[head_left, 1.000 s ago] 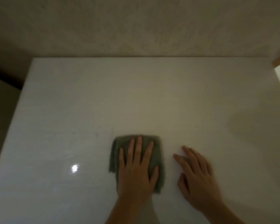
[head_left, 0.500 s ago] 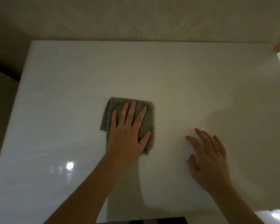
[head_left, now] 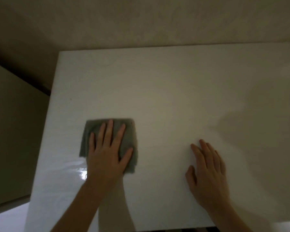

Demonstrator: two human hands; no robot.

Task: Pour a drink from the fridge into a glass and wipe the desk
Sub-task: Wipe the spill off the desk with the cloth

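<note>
A folded grey cloth point(head_left: 93, 131) lies on the glossy white desk point(head_left: 174, 89), in its left half. My left hand point(head_left: 107, 153) presses flat on the cloth with fingers spread, covering most of it. My right hand point(head_left: 208, 169) rests palm down on the bare desk to the right, a forearm's width from the cloth, and holds nothing. No drink, glass or fridge is in view.
A beige wall point(head_left: 141, 22) runs along the desk's far edge. Beside the desk's left edge is a dark gap and a lower beige surface point(head_left: 12, 131). A bright glare spot point(head_left: 83, 174) and a wet sheen sit by my left wrist.
My left hand has slid the cloth away from the near edge and then toward the desk's left side. My right hand has stayed flat on the desk, farther from the cloth.
</note>
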